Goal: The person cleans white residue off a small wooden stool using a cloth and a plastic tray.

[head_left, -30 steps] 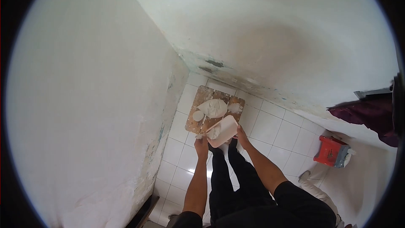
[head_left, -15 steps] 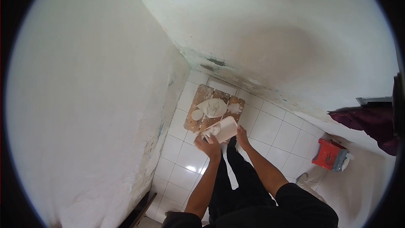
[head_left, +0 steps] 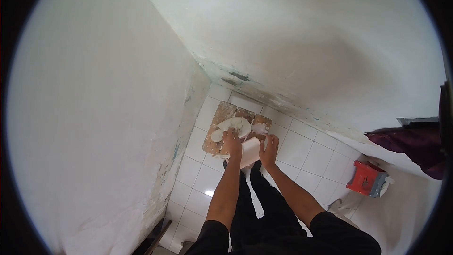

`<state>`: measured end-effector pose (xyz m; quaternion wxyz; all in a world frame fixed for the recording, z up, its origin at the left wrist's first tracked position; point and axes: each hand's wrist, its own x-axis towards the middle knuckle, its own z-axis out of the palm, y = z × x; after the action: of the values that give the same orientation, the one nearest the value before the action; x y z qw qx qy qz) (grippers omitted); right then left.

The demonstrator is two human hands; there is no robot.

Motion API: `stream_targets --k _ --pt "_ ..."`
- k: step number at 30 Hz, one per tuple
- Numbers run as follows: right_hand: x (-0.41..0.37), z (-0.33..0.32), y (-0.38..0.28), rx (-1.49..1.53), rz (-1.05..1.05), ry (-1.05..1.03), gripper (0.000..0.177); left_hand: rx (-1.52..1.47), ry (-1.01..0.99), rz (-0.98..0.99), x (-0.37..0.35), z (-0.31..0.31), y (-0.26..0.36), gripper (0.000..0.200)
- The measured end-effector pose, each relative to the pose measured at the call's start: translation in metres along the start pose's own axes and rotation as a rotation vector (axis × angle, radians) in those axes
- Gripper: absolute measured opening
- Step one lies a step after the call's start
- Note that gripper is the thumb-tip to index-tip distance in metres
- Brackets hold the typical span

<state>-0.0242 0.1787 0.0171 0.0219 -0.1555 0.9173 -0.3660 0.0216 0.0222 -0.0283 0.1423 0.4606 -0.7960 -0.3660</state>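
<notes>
Since the earlier frame, the left hand [head_left: 231,141] has been shifted off the near-left end of the tray [head_left: 250,153] and brought forward over the near side of the white bag [head_left: 242,125]. The right hand [head_left: 269,154] has been raised a little along the opposite edge of the tray.

The white bag is set on the low wooden bench [head_left: 226,109], presumably so that its contents are kept within reach and off the tiled floor [head_left: 298,144]. The tray is positioned between the two forearms, at the near edge of the bench; this position appears to be chosen so that the tray is kept close beside the bag. Whether the tray is supported by the bench, by the right hand or by both cannot be told at this distance.

The fingers of the left hand are bent downward at the bag; whether its grip is closed on anything cannot be told. The right hand is placed just beside the tray's right edge, probably to steady it, but the closure of its grip is likewise not shown.

A round white disc [head_left: 216,135] is placed left of the bag, and a small whitish packet [head_left: 259,128] right of it, both on the bench.
</notes>
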Motion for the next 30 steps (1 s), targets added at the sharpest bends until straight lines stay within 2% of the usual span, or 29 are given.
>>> stream_targets --k 3,5,6,9,11,14,16,18,20,23,24,27,29,30 --pt "0.02 0.012 -0.003 0.014 -0.059 -0.055 0.037 -0.088 0.066 0.0 0.0 0.002 0.003 0.018" --pt "0.036 0.022 -0.009 0.037 -0.141 -0.215 0.037 -0.133 0.084 0.0 -0.001 -0.003 0.009 0.015" --pt "0.046 0.026 -0.015 0.038 -0.142 -0.216 0.037 -0.181 0.099 0.0 -0.002 -0.006 0.016 0.013" --pt "0.071 0.039 -0.027 0.015 -0.199 -0.307 0.041 -0.192 0.152 -0.002 -0.003 -0.005 0.021 0.012" --pt "0.08 0.052 -0.023 0.015 -0.253 -0.422 0.037 -0.184 0.164 0.028 -0.004 -0.005 0.024 0.013" --pt "0.084 0.058 -0.019 0.028 -0.264 -0.482 0.032 -0.159 0.173 0.046 -0.004 -0.007 0.029 0.015" --pt "0.09 0.069 -0.008 0.06 -0.258 -0.456 0.029 -0.139 0.166 0.032 -0.003 -0.006 0.033 0.016" --pt "0.095 0.075 -0.007 0.101 -0.25 -0.435 0.027 -0.129 0.185 0.104 -0.001 -0.01 0.034 0.017" --pt "0.1 0.062 -0.015 0.232 -0.27 -0.37 0.025 -0.155 0.181 0.089 0.0 -0.019 0.045 0.017" --pt "0.102 0.046 -0.018 0.251 -0.258 -0.331 0.022 -0.214 0.181 0.122 0.003 -0.02 0.056 0.016" --pt "0.105 0.041 -0.017 0.25 -0.261 -0.331 0.022 -0.235 0.179 0.173 0.005 -0.023 0.06 0.016" --pt "0.11 0.024 -0.02 0.319 -0.165 -0.446 0.02 -0.34 0.119 0.139 0.004 -0.033 0.075 0.015" --pt "0.112 0.006 -0.033 0.251 -0.239 -0.274 0.018 -0.387 0.066 0.152 0.006 -0.049 0.089 0.016" --pt "0.115 -0.004 -0.038 0.25 -0.239 -0.275 0.018 -0.437 0.012 0.165 0.008 -0.057 0.096 0.017"
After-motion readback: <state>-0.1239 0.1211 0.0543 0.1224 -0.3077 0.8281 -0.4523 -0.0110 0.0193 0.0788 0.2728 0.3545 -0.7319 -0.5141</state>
